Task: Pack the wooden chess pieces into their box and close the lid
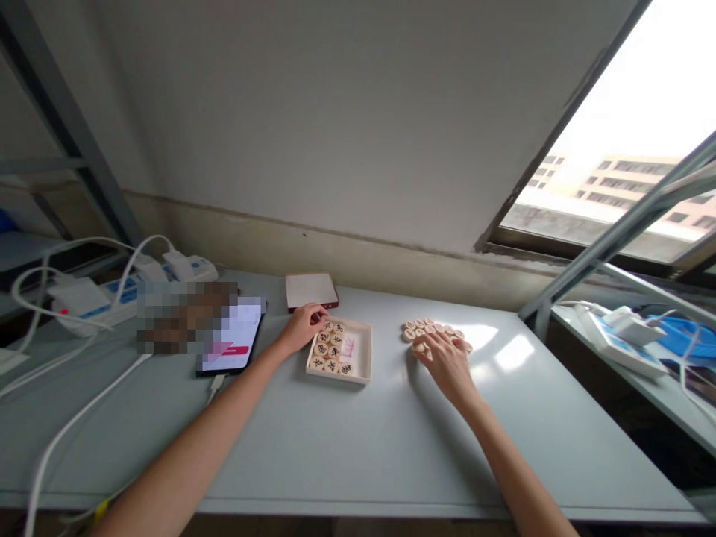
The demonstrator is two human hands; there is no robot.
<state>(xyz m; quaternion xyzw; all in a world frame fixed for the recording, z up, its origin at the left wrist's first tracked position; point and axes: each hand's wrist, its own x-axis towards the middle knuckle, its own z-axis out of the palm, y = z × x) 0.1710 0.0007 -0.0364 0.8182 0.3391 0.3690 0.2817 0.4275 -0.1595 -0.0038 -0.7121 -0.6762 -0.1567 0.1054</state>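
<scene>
Firstly, left hand (302, 327): reaches to the far left corner of the box, fingertips on the pieces there; whether its grip closes on a piece cannot be told.
Right hand (444, 362): lies palm down on the near edge of the loose pieces, fingers spread, grip open and holding nothing.
Box (361, 350): one, shallow, cream-coloured, square, at the middle of the surface between the two hands.
Boxed pieces (330, 352): about nine round wooden Chinese chess discs with dark characters, packed in the left half of the box; the right half shows bare lining with pink print.
Loose pieces (425, 327): one flat cluster of about ten visible discs just right of the box, some covered by the fingers.
Lid (309, 289): one, white top with red edge, just behind the box.
Phone (235, 339): one, screen lit, left of the box.
Power strips (120, 291): two at far left, with white cables.
Surface (358, 440): pale grey, matte, set against a white wall (335, 112).
Window (632, 164): one at right, bright, with buildings outside.
</scene>
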